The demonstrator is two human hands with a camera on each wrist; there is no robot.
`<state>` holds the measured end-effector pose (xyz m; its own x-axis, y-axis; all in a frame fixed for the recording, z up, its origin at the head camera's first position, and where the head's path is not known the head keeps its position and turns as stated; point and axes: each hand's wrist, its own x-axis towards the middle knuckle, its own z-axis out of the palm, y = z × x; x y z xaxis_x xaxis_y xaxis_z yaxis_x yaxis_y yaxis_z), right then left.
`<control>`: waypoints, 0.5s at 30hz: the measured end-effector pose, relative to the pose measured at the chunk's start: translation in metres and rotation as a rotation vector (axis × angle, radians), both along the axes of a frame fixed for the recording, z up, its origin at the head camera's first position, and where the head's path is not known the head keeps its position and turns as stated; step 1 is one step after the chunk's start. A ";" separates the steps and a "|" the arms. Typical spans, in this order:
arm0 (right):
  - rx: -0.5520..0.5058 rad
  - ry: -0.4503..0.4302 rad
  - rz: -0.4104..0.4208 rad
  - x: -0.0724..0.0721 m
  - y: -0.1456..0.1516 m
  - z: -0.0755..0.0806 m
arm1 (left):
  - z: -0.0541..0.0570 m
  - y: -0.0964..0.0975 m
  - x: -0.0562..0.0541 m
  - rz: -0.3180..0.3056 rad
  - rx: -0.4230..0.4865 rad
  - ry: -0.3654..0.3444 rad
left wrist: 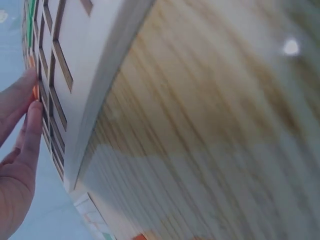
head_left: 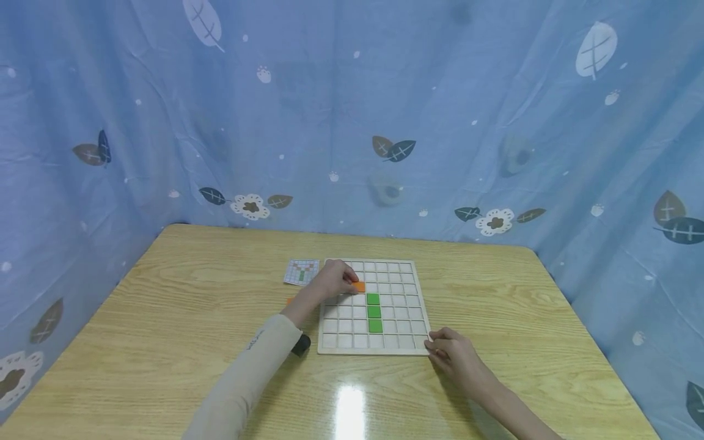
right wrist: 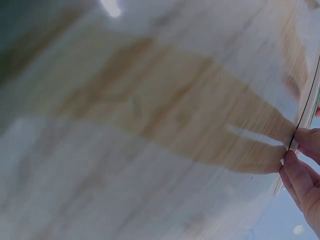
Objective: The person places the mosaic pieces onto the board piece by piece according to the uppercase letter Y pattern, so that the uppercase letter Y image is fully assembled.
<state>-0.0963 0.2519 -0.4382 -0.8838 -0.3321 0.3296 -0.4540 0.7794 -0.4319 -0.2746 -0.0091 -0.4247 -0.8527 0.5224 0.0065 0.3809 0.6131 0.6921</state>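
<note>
Orange, the small tile (head_left: pixel 359 286) sits pinched in the left hand (head_left: pixel 332 280) over the wooden grid board (head_left: pixel 409 308), in its upper left cells. Three green tiles (head_left: pixel 374 312) stand in a column at 5 o'clock of it. The right hand (head_left: pixel 453 354) grips the board's near right corner, fingers curled against its edge. A pattern card (head_left: pixel 301 272) lies on the table (head_left: pixel 181 293) at 9 o'clock of the left hand.

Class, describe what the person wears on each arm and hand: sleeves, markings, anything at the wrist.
The left arm wears a long beige sleeve with small dark lettering and a dark strap or band at the wrist. The right arm is bare of any sleeve. Both the left hand and right hand are ungloved.
</note>
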 end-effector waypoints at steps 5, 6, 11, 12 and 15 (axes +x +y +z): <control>0.018 0.012 -0.012 0.000 0.001 -0.001 | -0.002 -0.006 0.000 0.015 0.008 -0.008; 0.020 0.009 -0.014 0.000 0.000 -0.001 | -0.001 -0.008 0.000 0.020 0.013 -0.009; 0.011 0.012 -0.007 0.001 0.000 -0.001 | 0.006 -0.031 0.006 0.016 0.047 -0.021; 0.010 0.021 -0.002 0.000 0.000 -0.001 | 0.007 -0.038 0.008 0.008 0.056 -0.014; 0.013 0.031 0.007 0.000 0.000 -0.001 | 0.007 -0.061 0.015 -0.008 0.110 -0.001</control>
